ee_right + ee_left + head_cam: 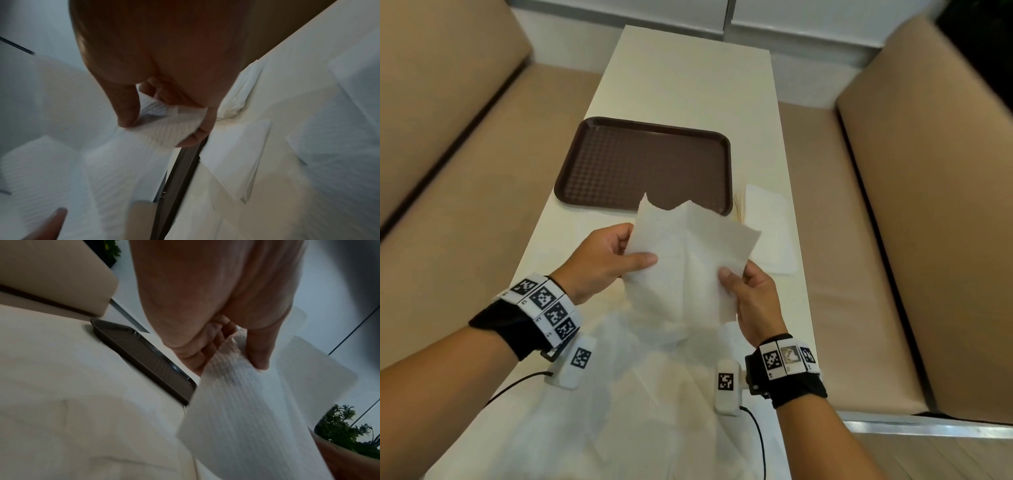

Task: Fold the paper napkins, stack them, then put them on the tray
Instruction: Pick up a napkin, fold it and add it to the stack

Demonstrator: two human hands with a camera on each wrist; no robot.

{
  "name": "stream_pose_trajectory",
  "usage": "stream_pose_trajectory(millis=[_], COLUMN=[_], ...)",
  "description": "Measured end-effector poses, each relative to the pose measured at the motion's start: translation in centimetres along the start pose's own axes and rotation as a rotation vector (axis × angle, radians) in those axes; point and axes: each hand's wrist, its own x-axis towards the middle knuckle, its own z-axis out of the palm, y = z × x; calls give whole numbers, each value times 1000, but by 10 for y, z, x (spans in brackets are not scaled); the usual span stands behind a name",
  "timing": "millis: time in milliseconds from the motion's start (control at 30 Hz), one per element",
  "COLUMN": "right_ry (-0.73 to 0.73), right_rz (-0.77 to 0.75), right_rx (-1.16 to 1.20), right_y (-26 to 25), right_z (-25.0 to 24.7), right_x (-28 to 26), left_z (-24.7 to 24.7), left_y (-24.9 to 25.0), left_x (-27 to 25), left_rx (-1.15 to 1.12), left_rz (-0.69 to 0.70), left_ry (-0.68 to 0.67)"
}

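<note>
Napkin (681, 260) | pinched both sides: left hand (599, 260), right hand (753, 301)

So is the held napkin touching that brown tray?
Apart. The head view shows the napkin lifted in both hands, above the table, nearer than the tray.

The head view is bright and evenly lit, bowed at its edges, with soft shadows. Both wrist views are dim, bluish and smeared with motion blur, the near palms out of focus.
</note>
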Motion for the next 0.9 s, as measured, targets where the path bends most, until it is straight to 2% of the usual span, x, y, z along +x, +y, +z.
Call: stream_pose_trajectory(millis=[233, 567, 700, 900], right_ry=[44, -68, -45, -58], right_rz=[-39, -32, -67, -80], right_rx=[-70, -94, -158, -121], right_y=[-6, -13, -10, -10], right_z=[-4, 0, 6, 6], right_x=[-1, -4, -6, -6], left_z=[-21, -31, -31, -43], left_y=[-1, 4, 7, 0], left_x=[-7, -16, -20, -24], left_rx=[27, 64, 81, 48], left_rz=[5, 5, -2, 5], left_ry=[-26, -46, -35, -19])
